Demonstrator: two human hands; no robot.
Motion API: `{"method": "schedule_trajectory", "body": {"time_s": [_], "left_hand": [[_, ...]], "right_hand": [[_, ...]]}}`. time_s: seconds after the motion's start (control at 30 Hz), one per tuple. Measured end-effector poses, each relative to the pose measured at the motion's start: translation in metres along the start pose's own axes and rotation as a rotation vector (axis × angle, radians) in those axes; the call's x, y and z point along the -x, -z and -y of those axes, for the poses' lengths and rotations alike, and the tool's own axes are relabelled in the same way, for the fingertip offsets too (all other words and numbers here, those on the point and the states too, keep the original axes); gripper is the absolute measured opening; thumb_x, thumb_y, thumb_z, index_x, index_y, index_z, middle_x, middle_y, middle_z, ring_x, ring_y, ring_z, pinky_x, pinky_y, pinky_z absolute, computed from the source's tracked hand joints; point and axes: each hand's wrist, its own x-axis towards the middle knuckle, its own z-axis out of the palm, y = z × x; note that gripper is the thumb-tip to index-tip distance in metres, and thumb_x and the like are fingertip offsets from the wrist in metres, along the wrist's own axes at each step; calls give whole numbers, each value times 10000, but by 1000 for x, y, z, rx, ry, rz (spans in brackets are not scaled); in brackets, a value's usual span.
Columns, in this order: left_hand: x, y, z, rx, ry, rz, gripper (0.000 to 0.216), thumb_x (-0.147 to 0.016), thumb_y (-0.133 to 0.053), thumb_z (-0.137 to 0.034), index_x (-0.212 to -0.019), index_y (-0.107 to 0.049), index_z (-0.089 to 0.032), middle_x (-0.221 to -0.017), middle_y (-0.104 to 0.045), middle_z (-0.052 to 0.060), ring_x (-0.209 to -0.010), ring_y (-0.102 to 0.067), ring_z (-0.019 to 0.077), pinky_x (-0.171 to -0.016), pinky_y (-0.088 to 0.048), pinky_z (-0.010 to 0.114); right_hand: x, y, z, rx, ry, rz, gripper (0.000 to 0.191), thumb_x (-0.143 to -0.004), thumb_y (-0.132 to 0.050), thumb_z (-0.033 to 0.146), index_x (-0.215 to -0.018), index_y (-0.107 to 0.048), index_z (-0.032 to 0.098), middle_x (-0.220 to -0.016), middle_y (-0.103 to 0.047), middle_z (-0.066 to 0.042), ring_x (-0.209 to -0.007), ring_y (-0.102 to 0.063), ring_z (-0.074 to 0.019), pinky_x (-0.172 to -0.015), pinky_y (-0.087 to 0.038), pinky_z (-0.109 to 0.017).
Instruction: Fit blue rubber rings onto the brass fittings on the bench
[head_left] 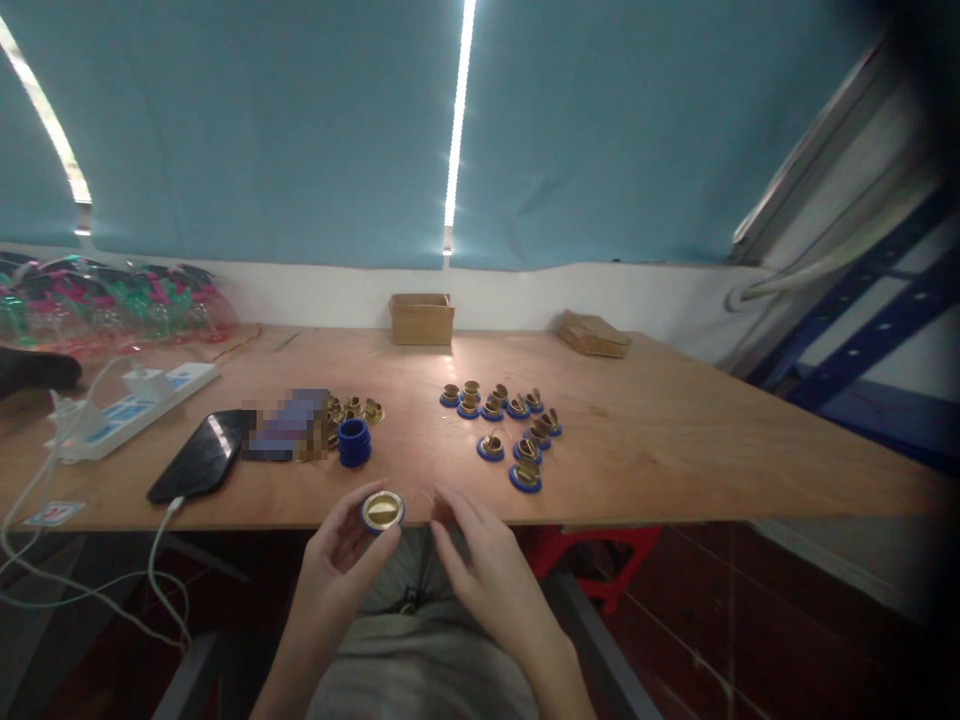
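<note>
Between the thumb and fingers of my left hand (341,545) is a round gold metal piece with a blue ring (383,510), its face with a raised bar turned up towards me. My right hand (480,555) is just to the right, its thumb and fingertips pinched on a thin, curved, wire-like strand (422,495). The strand arcs towards the gold piece; whether it touches is too fine to tell. Ahead of my left hand stands a stack of blue rings (354,443). Loose gold pieces (373,410) lie behind it. Several gold pieces with blue rings (491,447) sit ahead and to the right.
On the left lie a black phone (202,455) with a cable, a pixelated phone-like object (289,425) and a white power strip (142,408). Clear bottles (112,305) stand at the back left. A cardboard box (422,322) and flat brown cardboard (594,334) are by the wall.
</note>
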Motion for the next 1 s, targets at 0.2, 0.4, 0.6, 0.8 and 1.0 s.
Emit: {"method": "schedule_trajectory", "body": {"time_s": [0.2, 0.4, 0.6, 0.8, 1.0], "left_hand": [[0, -3, -4, 17, -27, -78, 481, -718, -794, -309, -1154, -649, -166, -1147, -732, 105, -1060, -688, 240, -948, -521, 316], [1, -5, -6, 22, -28, -93, 498, -706, -796, -333, -1156, -655, -172, -1117, -741, 103, -1049, -690, 243, -948, -516, 322], [3, -8, -4, 46, -37, -71, 503, -701, -801, -330, -1158, -657, -176, -1100, -744, 106, -1042, -691, 241, -931, -521, 313], [5, -11, -4, 59, -40, -79, 491, -696, -812, -316, -1145, -670, -176, -1094, -744, 99, -1039, -694, 242, -928, -523, 302], [8, -12, -4, 150, -57, 16, 451, -765, -778, -368, -1151, -674, -159, -1039, -763, 115, -991, -708, 245, -861, -560, 293]], "right_hand": [[-7, -6, -13, 94, 88, 65, 492, -876, -665, 211, -1351, -549, 168, -1402, -564, -123, -1308, -499, -318, -1096, -423, -522], [-5, -24, -31, 26, 174, -45, 393, -878, -624, 94, -1253, -646, 209, -1308, -651, -78, -1254, -561, -304, -1089, -423, -545], [-2, -26, -38, -67, 203, -98, 242, -895, -615, 115, -1089, -710, 225, -1191, -719, -71, -1162, -639, -257, -1078, -437, -509], [-2, -23, -38, -175, 173, -134, 181, -903, -599, 117, -976, -719, 232, -1115, -750, -47, -1102, -674, -224, -1079, -439, -445], [4, -17, -20, -283, 17, -193, 125, -916, -598, 163, -934, -712, 211, -972, -776, -44, -931, -724, -198, -870, -543, -308]]}}
